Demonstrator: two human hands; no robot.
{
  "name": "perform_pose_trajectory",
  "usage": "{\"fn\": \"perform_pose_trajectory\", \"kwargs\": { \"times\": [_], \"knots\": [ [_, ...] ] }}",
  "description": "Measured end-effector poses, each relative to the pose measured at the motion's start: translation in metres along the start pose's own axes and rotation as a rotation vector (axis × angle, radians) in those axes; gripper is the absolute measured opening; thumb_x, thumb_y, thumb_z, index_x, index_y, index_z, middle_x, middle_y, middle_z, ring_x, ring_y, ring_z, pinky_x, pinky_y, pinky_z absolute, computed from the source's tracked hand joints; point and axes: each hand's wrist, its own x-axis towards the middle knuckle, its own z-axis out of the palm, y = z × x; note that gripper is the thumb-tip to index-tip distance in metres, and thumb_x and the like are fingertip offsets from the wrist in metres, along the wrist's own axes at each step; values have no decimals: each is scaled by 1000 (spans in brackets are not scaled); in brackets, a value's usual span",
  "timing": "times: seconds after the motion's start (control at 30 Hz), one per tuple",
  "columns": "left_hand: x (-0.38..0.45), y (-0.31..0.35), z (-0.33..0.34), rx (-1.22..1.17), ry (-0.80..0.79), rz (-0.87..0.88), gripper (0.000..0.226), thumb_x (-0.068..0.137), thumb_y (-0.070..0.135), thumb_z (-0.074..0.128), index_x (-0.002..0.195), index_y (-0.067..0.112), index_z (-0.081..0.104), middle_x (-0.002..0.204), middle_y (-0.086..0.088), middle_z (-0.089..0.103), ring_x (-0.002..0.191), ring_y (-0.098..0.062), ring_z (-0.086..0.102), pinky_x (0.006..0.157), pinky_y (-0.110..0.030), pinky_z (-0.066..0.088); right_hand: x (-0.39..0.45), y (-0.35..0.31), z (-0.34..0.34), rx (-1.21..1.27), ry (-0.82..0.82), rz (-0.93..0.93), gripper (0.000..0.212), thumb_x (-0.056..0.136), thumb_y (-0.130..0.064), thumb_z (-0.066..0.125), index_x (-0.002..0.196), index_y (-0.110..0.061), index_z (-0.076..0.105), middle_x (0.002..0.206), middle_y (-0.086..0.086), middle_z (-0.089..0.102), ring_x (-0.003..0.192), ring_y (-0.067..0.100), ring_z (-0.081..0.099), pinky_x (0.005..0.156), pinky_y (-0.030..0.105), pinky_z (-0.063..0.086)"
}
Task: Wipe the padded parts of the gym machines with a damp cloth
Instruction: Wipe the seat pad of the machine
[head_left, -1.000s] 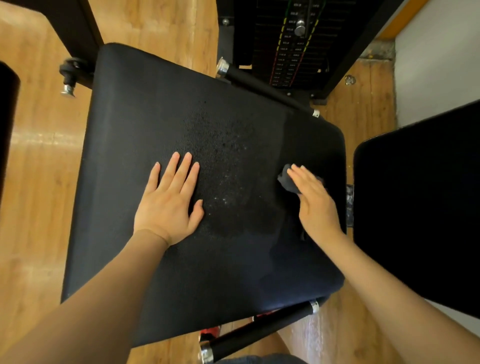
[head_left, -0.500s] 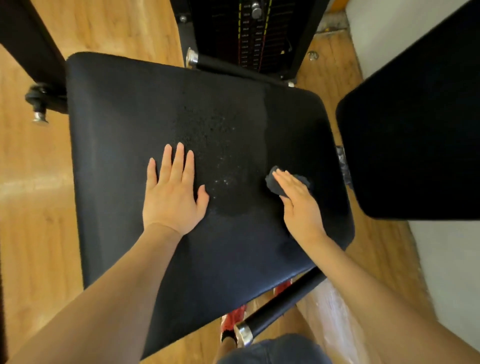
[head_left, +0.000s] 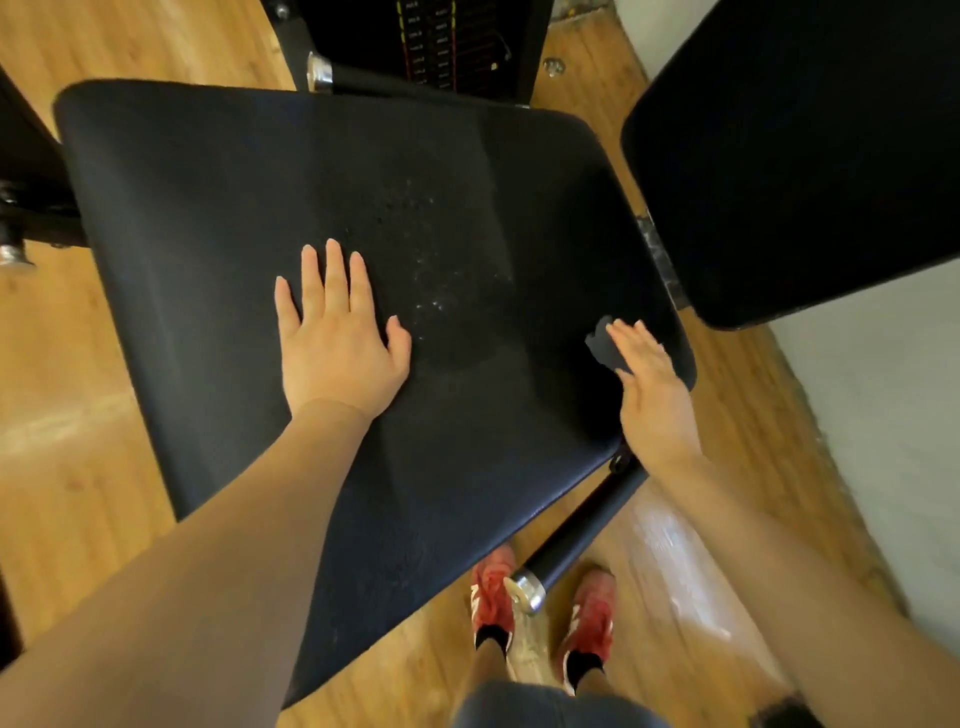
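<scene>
Pads: 2 – big black padded seat, long axis runs L–R; 2nd black pad far right.
Cloth: 1 small dark damp cloth, seat's right edge.
Left hand: flat, fingers straight, together.
Right hand: straight fingers pressing cloth.
Shoes: 2 red sneakers.

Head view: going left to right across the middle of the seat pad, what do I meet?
Wooden floor → seat pad → left hand → speckled patch → cloth → right hand → back pad
</scene>
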Motion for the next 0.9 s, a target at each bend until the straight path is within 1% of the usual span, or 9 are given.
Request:
{"fn": "perform_pose_trajectory", "kwargs": {
  "times": [0.07, 0.17, 0.4, 0.47, 0.53, 0.63, 0.7, 0.8, 0.9],
  "knots": [
    [0, 0, 0, -10, -1, 2, 70, 98, 44, 24, 155, 9, 7, 163, -12, 1, 150, -29, -6, 121, -49, 0, 0, 1, 8, 42, 64, 144, 48, 99, -2, 36, 144, -18, 35, 152, 0, 29, 139, 4, 16, 113, 18, 11],
    [-1, 1, 0, -14, -7, -6, 70, 97, 44, 24, 155, 9, 7, 163, -12, 1, 150, -29, -6, 121, -49, -1, -16, -12, 33, 124, 149, 181, 51, 96, 2, 40, 143, -17, 36, 150, 1, 33, 140, 10, 24, 116, 32, 22],
    [-1, 2, 2, 6, -12, -16, 70, 97, 44, 22, 155, 9, 6, 163, -11, -1, 150, -28, -8, 121, -49, -2, -64, -33, 49, -5, -68, -140, 65, 89, 9, 49, 141, -22, 25, 141, -13, 26, 137, 5, 21, 114, 20, 15],
    [-1, 2, 2, 7, -7, -17, 70, 97, 43, 23, 155, 8, 7, 163, -11, 0, 150, -28, -7, 121, -49, -2, -53, -19, 34, -17, -61, -182, 65, 88, 13, 48, 140, -20, 28, 142, -8, 30, 137, 9, 24, 114, 24, 18],
    [0, 2, 3, 2, 0, -16, 70, 97, 43, 24, 155, 8, 7, 163, -12, 0, 150, -28, -7, 121, -49, -2, -36, -9, 17, 75, 60, -23, 57, 92, 9, 44, 142, -17, 35, 148, -2, 32, 138, 8, 23, 115, 25, 20],
    [0, 2, 3, 2, 3, -14, 70, 97, 43, 23, 155, 8, 8, 163, -12, 1, 150, -29, -6, 120, -49, -2, -18, -2, 8, 226, 207, 288, 47, 99, -5, 38, 143, -21, 35, 149, -6, 33, 135, 1, 24, 104, 4, 16],
    [-1, 2, 2, 3, 2, -13, 70, 97, 43, 23, 155, 8, 8, 163, -12, 1, 150, -29, -6, 120, -49, -2, -19, -6, 17, 266, 263, 334, 45, 99, -5, 39, 141, -20, 39, 147, -4, 37, 136, 6, 29, 109, 13, 20],
    [0, 2, 2, 6, 7, -16, 69, 97, 43, 24, 155, 8, 8, 163, -12, 1, 150, -29, -6, 120, -49, -2, -42, -25, 41, 200, 183, 147, 47, 95, 2, 43, 138, -16, 42, 143, -3, 40, 134, 3, 29, 114, 20, 20],
    [-1, 2, 2, 5, 6, -14, 69, 98, 42, 25, 155, 8, 8, 163, -12, 1, 150, -29, -6, 120, -49, -2, -74, -42, 57, 122, -46, -117, 52, 91, 8, 45, 138, -14, 41, 139, -11, 35, 132, -6, 20, 109, 5, 11]
  ]
}}
